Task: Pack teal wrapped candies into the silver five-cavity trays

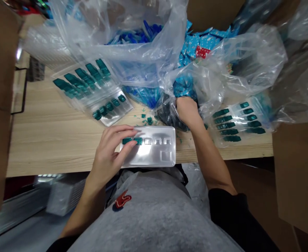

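A clear plastic blister tray (154,157) lies at the table's front edge, with a row of small slots. Dark green glossy pieces sit in its two leftmost slots. My left hand (109,150) is over the tray's left end, thumb and fingertips closed around the second green piece (138,141). The other slots in that row show bare. My right hand (187,110) reaches down into a clear bag (168,113) of dark pieces; its fingers are hidden there.
A filled tray (114,117) with green pieces stands open at left; another filled tray (227,126) lies at right. Behind are a large bag of blue pieces (140,33) and blue patterned packets (211,40). Green scraps (149,120) litter the table (51,140). Cardboard flanks both sides.
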Demonstrator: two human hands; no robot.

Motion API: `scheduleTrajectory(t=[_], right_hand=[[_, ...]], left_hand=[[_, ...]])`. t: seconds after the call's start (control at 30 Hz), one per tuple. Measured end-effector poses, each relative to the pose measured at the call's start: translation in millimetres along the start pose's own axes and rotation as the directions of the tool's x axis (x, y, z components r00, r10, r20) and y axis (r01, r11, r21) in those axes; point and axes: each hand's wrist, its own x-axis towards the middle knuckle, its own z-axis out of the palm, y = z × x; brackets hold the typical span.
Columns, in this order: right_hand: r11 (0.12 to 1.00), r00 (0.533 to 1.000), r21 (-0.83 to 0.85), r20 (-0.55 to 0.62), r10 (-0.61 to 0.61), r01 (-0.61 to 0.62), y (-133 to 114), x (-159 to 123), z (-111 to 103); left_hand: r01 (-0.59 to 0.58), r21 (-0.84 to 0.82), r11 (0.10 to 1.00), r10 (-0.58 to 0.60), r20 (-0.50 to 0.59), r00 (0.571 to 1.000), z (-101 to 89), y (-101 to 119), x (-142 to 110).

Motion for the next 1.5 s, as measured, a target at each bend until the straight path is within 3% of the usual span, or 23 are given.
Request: scheduleTrajectory(t=[0.2, 0.3, 0.37, 0.43, 0.57, 0.67, 0.77, 0.87, 1.07, 1.3, 1.5], right_hand=[[0.997, 0.993, 0.048, -0.107, -0.047, 0.053, 5, -10, -2], [0.949, 0.950, 0.294, -0.311, -0.021, 0.117, 13, -19, -3], [0.796, 0.892, 0.566, -0.446, 0.075, 0.216, 17, -24, -2], [0.579, 0.868, 0.759, -0.468, 0.166, 0.298, 17, -31, -2], [0.187, 0.918, 0.934, -0.341, 0.205, 0.305, 2, -53, -8], [0.000, 0.953, 0.968, -0.249, 0.171, 0.253, -21, -71, -16], [-0.003, 0.956, 0.970, -0.240, 0.167, 0.243, -43, -85, -22], [0.010, 0.952, 0.964, -0.263, 0.157, 0.265, -56, -95, -26], [-0.198, 0.984, 0.964, -0.176, 0.022, 0.177, -60, -98, -23], [-0.309, 0.993, 0.944, -0.117, 0.006, 0.113, -61, -99, -25], [-0.305, 0.979, 0.952, -0.049, -0.198, -0.014, -59, -112, -29]], left_hand=[[0.023, -0.007, 1.000, -0.023, -0.025, 0.999, -7.1, 1, -4], [0.056, -0.022, 0.998, -0.057, -0.059, 0.997, -12.6, -2, -2], [0.062, -0.043, 0.997, -0.065, -0.087, 0.994, -13.9, -2, 2], [0.048, -0.084, 0.995, -0.058, -0.109, 0.992, -12.2, 1, 9], [0.021, -0.191, 0.981, -0.041, -0.101, 0.994, -0.6, 15, 25], [0.054, -0.271, 0.961, -0.072, -0.058, 0.996, 12.1, 30, 37], [0.093, -0.392, 0.915, -0.108, -0.014, 0.994, 24.1, 41, 46], [0.089, -0.429, 0.899, -0.126, -0.058, 0.990, 30.6, 48, 50], [0.106, -0.513, 0.852, -0.150, -0.044, 0.988, 26.9, 46, 49], [0.130, -0.638, 0.759, -0.220, -0.063, 0.973, 26.5, 40, 45], [-0.033, -0.516, 0.856, -0.110, -0.244, 0.964, 27.8, 40, 45]])
